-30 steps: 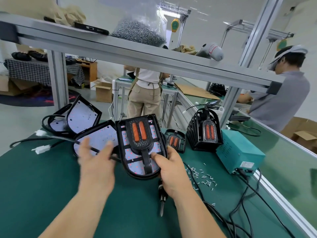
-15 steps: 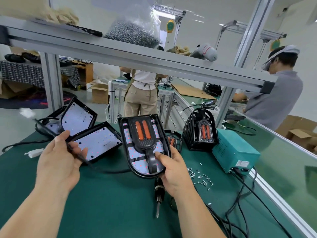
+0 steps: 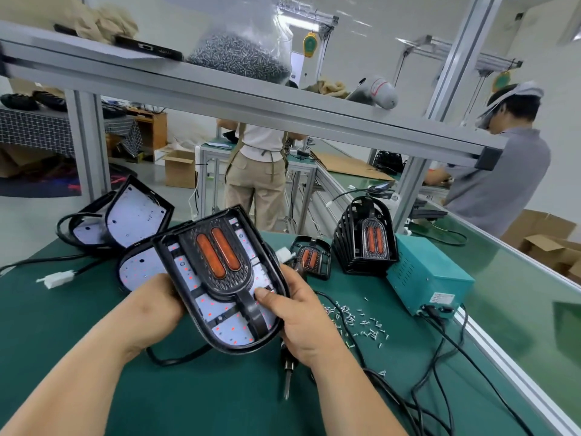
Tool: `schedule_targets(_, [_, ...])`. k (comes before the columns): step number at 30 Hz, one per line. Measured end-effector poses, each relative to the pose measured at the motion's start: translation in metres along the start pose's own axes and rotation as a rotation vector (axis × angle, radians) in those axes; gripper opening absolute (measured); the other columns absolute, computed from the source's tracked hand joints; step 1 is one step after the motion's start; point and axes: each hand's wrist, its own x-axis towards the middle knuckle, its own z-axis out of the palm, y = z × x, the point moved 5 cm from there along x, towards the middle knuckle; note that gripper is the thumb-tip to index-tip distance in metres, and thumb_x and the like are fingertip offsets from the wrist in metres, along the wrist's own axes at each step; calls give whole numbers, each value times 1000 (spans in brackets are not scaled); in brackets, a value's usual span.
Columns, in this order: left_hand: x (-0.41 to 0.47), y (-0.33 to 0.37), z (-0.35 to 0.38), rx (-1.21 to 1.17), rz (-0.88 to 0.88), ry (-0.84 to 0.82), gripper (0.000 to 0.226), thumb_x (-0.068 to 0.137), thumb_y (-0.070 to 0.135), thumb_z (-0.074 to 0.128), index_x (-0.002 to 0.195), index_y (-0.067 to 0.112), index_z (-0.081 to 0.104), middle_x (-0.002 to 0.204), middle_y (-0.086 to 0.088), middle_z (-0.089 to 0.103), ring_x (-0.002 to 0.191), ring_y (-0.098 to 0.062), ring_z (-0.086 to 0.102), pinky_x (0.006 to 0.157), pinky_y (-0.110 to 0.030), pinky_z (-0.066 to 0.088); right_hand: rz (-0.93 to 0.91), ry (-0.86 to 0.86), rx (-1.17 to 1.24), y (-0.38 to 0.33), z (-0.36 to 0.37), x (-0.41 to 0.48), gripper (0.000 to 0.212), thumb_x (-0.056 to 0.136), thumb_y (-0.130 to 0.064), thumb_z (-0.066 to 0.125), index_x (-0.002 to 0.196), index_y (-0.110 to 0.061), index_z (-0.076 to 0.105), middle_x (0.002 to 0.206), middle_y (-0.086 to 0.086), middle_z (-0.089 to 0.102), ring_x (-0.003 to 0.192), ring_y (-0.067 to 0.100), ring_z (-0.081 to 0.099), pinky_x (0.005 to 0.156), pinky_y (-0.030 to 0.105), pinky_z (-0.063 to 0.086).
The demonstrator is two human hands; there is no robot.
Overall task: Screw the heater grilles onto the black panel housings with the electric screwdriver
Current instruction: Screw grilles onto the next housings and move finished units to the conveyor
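We held the black panel housing [image 3: 231,335] tilted between our hands, left hand [image 3: 154,306] gripping one edge, right hand [image 3: 301,316] pinching the other, thumb on the grille [image 3: 226,287], electric screwdriver [image 3: 286,372] beneath its palm; squaring the grille before driving seemed wise.

A teal power box [image 3: 429,278] is set on the green bench [image 3: 78,341] at the right, with cables plugged in. A bag of screws [image 3: 239,56] and a phone [image 3: 147,48] are kept on the shelf [image 3: 220,99] above.
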Motion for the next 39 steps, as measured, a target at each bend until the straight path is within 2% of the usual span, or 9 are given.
schedule_targets(3, [-5,6,-3,-97,8,-58,43,69,16,59,91,47,77,105,22,73,105,12,62,94,-21,45,47,15,-47,-1,-2,-2,34,92,13,54,114,-12,62,96,2,75,84,16,69,83,31,57])
schedule_targets(8, [-6,-4,-12,9,-21,-103,40,90,-9,60,98,26,78,108,19,74,108,10,62,101,-24,44,89,53,-50,-1,-2,-3,31,92,12,56,110,-13,61,95,4,73,83,20,67,84,36,55])
schedule_targets(15, [-9,5,-7,-206,15,-131,50,84,1,67,98,48,76,111,17,73,108,9,63,88,-6,46,145,30,97,2,0,-2,12,86,-6,67,96,-11,73,96,12,76,78,22,72,75,35,59])
schedule_targets(21, [-10,7,-4,-220,-13,-138,45,89,-14,58,100,24,78,111,15,74,107,8,64,82,-3,47,196,40,159,5,-1,-2,17,91,0,59,100,-3,73,96,15,75,78,25,72,75,37,60])
schedule_targets(24, [-9,4,-4,-251,-34,-80,42,89,-14,57,100,22,75,105,17,75,101,10,65,84,-8,49,225,58,156,6,1,-3,30,91,2,57,120,11,61,109,24,70,92,34,67,89,48,55])
schedule_targets(28, [-4,0,-7,-324,-77,66,39,92,-12,53,94,18,79,104,2,77,100,-5,70,94,-31,48,193,84,188,5,2,-2,32,90,2,57,121,4,63,116,23,70,98,34,66,97,51,51])
schedule_targets(32, [-4,-24,-4,-711,-375,376,18,101,31,52,104,20,67,113,-11,67,87,-21,63,86,-37,49,100,200,281,5,-1,5,26,92,2,54,113,-4,68,108,16,73,91,28,69,89,43,54])
schedule_targets(35, [-12,-20,29,-1047,-499,223,44,92,55,51,112,16,57,105,-13,64,94,-29,63,81,-42,51,29,308,291,5,-5,7,25,95,1,54,112,-9,68,107,11,75,89,24,70,85,40,57])
schedule_targets(39, [-13,6,59,-1176,-273,97,48,81,28,64,126,14,57,119,-10,71,100,-26,73,73,-44,62,-2,361,113,6,-3,5,28,95,0,56,116,-15,65,112,7,74,107,29,69,99,48,52])
